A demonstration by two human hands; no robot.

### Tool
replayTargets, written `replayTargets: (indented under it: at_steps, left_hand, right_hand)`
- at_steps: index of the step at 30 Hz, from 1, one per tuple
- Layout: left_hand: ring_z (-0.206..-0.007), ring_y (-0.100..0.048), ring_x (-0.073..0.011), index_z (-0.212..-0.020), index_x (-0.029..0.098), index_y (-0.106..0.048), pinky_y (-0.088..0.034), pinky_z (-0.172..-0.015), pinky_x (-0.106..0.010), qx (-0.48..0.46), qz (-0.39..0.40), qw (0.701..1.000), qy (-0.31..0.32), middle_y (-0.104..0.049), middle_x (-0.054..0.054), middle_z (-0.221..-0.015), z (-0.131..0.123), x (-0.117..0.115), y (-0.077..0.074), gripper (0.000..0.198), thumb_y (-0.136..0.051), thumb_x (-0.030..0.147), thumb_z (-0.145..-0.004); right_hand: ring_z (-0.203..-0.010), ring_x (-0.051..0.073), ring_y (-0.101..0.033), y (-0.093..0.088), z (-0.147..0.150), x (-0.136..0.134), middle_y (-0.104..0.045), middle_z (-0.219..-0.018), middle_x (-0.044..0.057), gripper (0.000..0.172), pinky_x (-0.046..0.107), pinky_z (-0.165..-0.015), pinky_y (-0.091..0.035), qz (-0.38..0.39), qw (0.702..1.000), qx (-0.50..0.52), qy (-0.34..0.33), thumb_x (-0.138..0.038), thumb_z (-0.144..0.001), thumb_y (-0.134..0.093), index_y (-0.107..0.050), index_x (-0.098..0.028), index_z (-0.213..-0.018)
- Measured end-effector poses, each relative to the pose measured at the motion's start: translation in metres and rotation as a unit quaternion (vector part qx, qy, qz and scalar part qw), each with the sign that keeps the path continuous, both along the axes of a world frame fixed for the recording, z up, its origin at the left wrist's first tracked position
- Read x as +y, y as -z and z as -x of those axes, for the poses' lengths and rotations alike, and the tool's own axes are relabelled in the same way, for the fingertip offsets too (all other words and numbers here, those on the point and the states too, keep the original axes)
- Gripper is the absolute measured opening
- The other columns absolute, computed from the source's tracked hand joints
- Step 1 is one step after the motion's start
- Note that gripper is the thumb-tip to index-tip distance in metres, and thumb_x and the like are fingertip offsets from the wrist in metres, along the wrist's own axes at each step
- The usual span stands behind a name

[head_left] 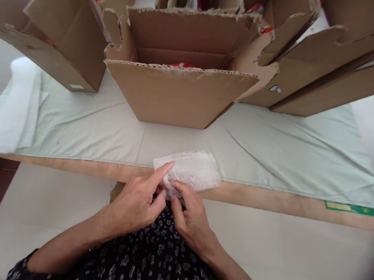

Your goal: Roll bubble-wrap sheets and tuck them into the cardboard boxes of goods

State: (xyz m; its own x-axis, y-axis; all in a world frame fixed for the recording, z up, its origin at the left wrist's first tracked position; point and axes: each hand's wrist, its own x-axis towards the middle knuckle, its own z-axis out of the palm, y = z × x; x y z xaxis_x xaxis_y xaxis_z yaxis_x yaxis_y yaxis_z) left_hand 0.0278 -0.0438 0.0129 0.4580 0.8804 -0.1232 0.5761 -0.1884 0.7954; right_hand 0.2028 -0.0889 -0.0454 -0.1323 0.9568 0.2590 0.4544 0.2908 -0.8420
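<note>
A small white bubble wrap bag [193, 168] lies at the front edge of the table, its near end pulled toward me. My left hand [146, 197] pinches the near left corner, with the index finger stretched along the wrap. My right hand [190, 212] grips the near edge between thumb and fingers, close beside the left hand. Both hands touch the wrap, which looks bunched between them. Whatever may be inside it cannot be made out.
An open cardboard box [177, 96] stands just beyond the hands, something red inside. More cut-open cartons [62, 41] stand to the left, right and behind. Folded bubble wrap sheets [14, 111] lie at the far left. A pale green cloth [104, 134] covers the table.
</note>
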Motion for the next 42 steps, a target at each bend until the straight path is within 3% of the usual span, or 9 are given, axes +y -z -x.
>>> replayTargets:
  at_steps: [5,11,15,18,23,28,33,38,42]
  left_hand:
    - [-0.051,-0.055,-0.0126,-0.151,0.013,-0.050,-0.044,-0.052,-0.025,0.091,-0.141,0.984,0.064,-0.072,0.000,-0.075,0.009,0.009,0.002,0.057,-0.047,0.011,-0.095]
    - [-0.080,-0.069,-0.0244,-0.125,0.020,-0.071,-0.057,-0.072,-0.036,0.245,-0.287,0.924,0.062,-0.072,-0.009,-0.093,0.044,0.017,-0.018,0.031,-0.057,0.020,-0.097]
    - [-0.134,-0.058,-0.0366,-0.133,0.022,-0.067,-0.053,-0.107,-0.054,0.150,-0.264,0.946,0.114,-0.062,-0.019,-0.144,0.047,0.020,-0.014,0.038,-0.066,0.023,-0.095]
    - [-0.124,-0.067,-0.0267,-0.127,0.022,-0.069,-0.053,-0.108,-0.047,0.026,-0.168,0.976,0.139,-0.074,-0.012,-0.128,0.038,0.017,0.008,0.034,-0.064,0.015,-0.094]
    - [-0.110,-0.072,-0.0251,-0.113,0.019,-0.075,-0.058,-0.097,-0.043,-0.045,-0.121,0.991,0.020,-0.079,-0.011,-0.112,0.027,0.005,0.033,0.020,-0.066,0.022,-0.095]
    - [-0.092,-0.071,-0.0217,-0.096,0.019,-0.077,-0.055,-0.095,-0.042,-0.011,-0.221,0.969,-0.112,-0.078,-0.006,-0.091,0.023,0.001,0.041,0.014,-0.063,0.022,-0.099]
    - [-0.080,-0.066,-0.0207,-0.092,0.019,-0.076,-0.051,-0.086,-0.040,0.049,-0.261,0.953,-0.143,-0.075,-0.004,-0.079,0.016,0.006,0.054,0.021,-0.059,0.026,-0.102]
    - [-0.087,-0.066,-0.0239,-0.106,0.018,-0.075,-0.049,-0.085,-0.040,0.102,-0.286,0.943,-0.139,-0.076,-0.006,-0.085,0.016,0.008,0.061,0.018,-0.060,0.027,-0.102]
    - [-0.110,-0.067,-0.0285,-0.130,0.018,-0.067,-0.053,-0.098,-0.045,0.096,-0.308,0.933,-0.159,-0.073,-0.014,-0.119,0.027,0.003,0.056,0.033,-0.064,0.030,-0.100]
  right_hand:
    - [-0.096,0.019,-0.069,-0.007,-0.014,0.013,-0.074,-0.106,0.006,0.034,0.034,-0.088,-0.059,0.026,0.995,-0.030,-0.087,-0.006,-0.097,-0.044,-0.061,-0.020,-0.123]
    - [-0.097,0.018,-0.071,-0.021,-0.034,0.054,-0.077,-0.105,0.005,0.037,0.037,-0.094,-0.055,-0.028,0.966,-0.078,-0.245,0.003,-0.091,-0.043,-0.066,-0.018,-0.110]
    - [-0.109,0.016,-0.072,-0.024,-0.043,0.056,-0.077,-0.118,0.005,0.040,0.036,-0.097,-0.055,-0.060,0.964,-0.030,-0.258,0.005,-0.091,-0.043,-0.066,-0.020,-0.110]
    - [-0.110,0.017,-0.072,-0.019,-0.050,0.045,-0.077,-0.116,0.005,0.039,0.038,-0.098,-0.056,-0.050,0.977,-0.020,-0.207,0.003,-0.093,-0.044,-0.067,-0.021,-0.113]
    - [-0.106,0.020,-0.073,-0.009,-0.046,0.034,-0.078,-0.115,0.007,0.026,0.039,-0.096,-0.059,0.006,0.989,-0.031,-0.144,-0.018,-0.100,-0.057,-0.067,-0.021,-0.124]
    - [-0.093,0.018,-0.075,0.001,-0.025,0.039,-0.078,-0.108,0.007,0.023,0.034,-0.087,-0.063,0.028,0.998,-0.040,-0.040,-0.024,-0.104,-0.055,-0.066,-0.021,-0.124]
    - [-0.105,0.024,-0.072,-0.003,-0.026,0.036,-0.072,-0.116,0.012,0.034,0.040,-0.086,-0.063,-0.119,0.989,-0.073,0.038,-0.018,-0.098,-0.063,-0.061,-0.022,-0.131]
    - [-0.124,0.030,-0.064,-0.006,-0.029,0.037,-0.073,-0.126,0.012,0.033,0.047,-0.097,-0.054,-0.193,0.950,-0.210,-0.127,-0.018,-0.096,-0.068,-0.063,-0.019,-0.128]
    - [-0.124,0.028,-0.063,-0.002,-0.025,0.052,-0.072,-0.131,0.012,0.027,0.046,-0.100,-0.049,-0.171,0.933,-0.270,-0.168,-0.022,-0.101,-0.063,-0.065,-0.017,-0.128]
